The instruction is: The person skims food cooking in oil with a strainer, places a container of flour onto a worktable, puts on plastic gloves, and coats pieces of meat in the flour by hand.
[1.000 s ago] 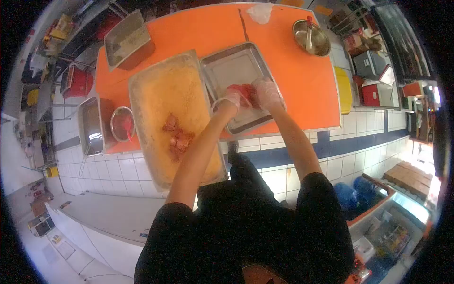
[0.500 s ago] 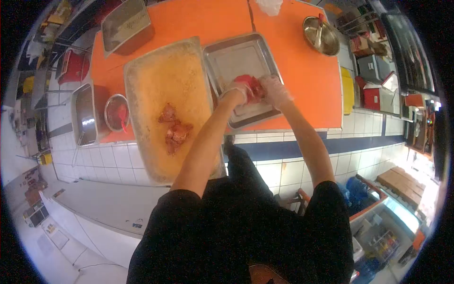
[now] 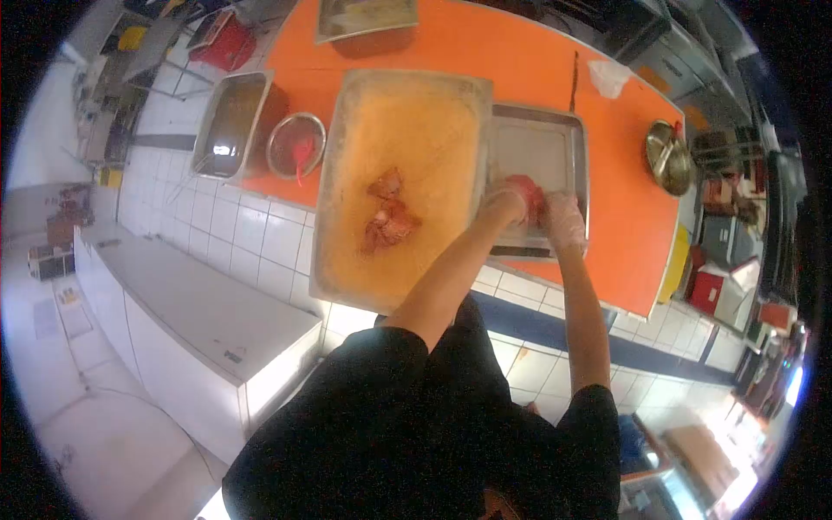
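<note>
My left hand [image 3: 511, 203] and my right hand [image 3: 565, 218], both in clear plastic gloves, are over the front part of a shallow metal tray [image 3: 581, 165]. Between them is a bright red piece [image 3: 527, 189] with a darker, meat-like side; blur hides its exact kind. The left fingers curl around it, and the right fingers press against its other side. To the left stands a large tub [image 3: 333, 173] with a layer of orange-yellow powder. Reddish pieces of meat [image 3: 390, 225] lie on that powder, below and left of my left hand.
Left of the tub are a round metal bowl [image 3: 276, 160] with a red utensil and a deep metal container [image 3: 208, 143]. Another metal pan [image 3: 368, 36] sits at the back. A metal bowl [image 3: 680, 173] and a clear plastic bag [image 3: 609, 78] rest on the orange table [image 3: 628, 251].
The camera view has turned, shifting the table and tubs to the right in the picture. Both hands remain together at the red piece over the metal tray.
</note>
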### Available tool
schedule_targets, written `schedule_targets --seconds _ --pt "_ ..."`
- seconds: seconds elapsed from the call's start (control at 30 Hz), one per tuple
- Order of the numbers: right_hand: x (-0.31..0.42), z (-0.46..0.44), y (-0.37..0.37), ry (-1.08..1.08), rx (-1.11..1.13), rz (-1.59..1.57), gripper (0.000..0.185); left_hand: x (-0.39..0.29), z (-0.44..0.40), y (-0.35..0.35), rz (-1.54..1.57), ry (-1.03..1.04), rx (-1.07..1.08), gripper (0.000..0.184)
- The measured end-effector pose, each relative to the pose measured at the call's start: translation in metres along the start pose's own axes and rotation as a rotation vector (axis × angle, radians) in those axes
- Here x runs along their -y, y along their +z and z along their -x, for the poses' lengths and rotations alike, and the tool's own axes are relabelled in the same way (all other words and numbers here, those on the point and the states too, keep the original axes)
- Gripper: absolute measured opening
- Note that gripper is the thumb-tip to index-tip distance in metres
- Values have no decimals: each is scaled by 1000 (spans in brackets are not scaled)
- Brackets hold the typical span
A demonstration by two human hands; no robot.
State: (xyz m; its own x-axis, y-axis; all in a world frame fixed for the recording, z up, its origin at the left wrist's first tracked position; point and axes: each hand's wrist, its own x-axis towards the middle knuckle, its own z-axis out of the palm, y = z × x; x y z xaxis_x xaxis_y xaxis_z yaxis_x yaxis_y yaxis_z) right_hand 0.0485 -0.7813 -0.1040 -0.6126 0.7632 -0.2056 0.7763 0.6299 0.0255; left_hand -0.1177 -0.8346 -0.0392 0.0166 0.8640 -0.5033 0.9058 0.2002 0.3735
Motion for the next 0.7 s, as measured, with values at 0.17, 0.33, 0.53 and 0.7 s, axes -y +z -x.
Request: schedule_targets --seconds 0.17,0.33,0.53,0.7 --pt "11 3 -2 -85 16 178 14 6 -5 -1 115 130 91 30" --pt "9 9 7 -104 -34 403 16 43 -95 127 67 130 51 31" --pt "12 12 -10 13 -192 55 20 16 -32 79 131 179 38 32" --pt "-6 -6 27 111 -58 -15 21 25 -62 112 229 184 -3 39"
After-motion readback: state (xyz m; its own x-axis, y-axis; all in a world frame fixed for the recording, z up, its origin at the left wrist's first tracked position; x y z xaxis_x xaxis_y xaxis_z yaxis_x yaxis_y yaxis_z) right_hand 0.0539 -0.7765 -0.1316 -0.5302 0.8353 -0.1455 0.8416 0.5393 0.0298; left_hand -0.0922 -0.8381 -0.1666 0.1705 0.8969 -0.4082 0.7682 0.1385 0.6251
